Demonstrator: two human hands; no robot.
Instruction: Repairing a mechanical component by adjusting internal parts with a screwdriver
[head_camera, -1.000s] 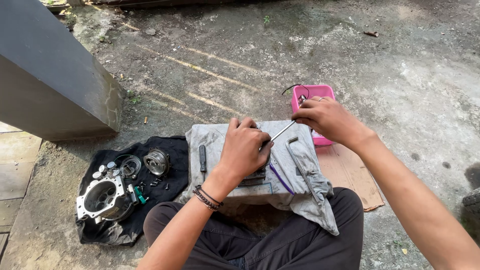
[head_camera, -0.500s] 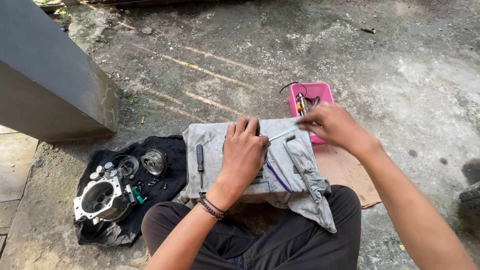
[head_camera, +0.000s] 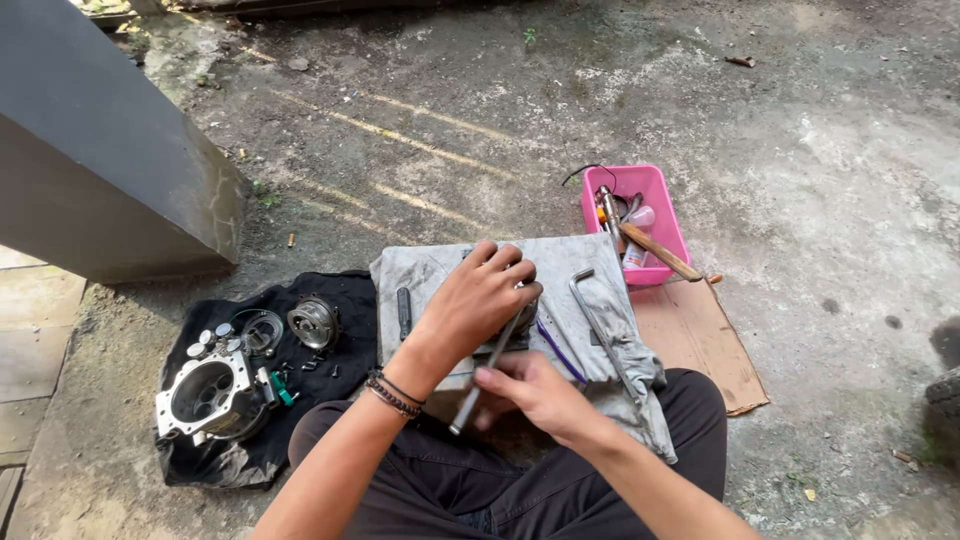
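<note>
I sit cross-legged on concrete with a grey cloth (head_camera: 575, 262) spread in front of my legs. My left hand (head_camera: 478, 298) presses down on a dark metal part on the cloth; the part is mostly hidden under my fingers. My right hand (head_camera: 535, 390) sits close to my lap and grips a thin metal rod tool (head_camera: 487, 372), whose tip reaches up under my left hand. A bent L-shaped metal key (head_camera: 592, 310) and a purple-handled tool (head_camera: 558, 350) lie on the cloth beside my hands.
A pink plastic tray (head_camera: 655, 195) with a wooden-handled tool and small items stands behind the cloth. Brown cardboard (head_camera: 705, 345) lies at the right. A black cloth (head_camera: 335, 365) at the left carries a metal engine housing (head_camera: 205, 395), a round part (head_camera: 313, 322) and small bolts. A dark pillar (head_camera: 100, 160) stands left.
My right hand came back from near the pink tray toward my lap, bringing the thin rod tool with it. My left hand stayed pressed on the part.
</note>
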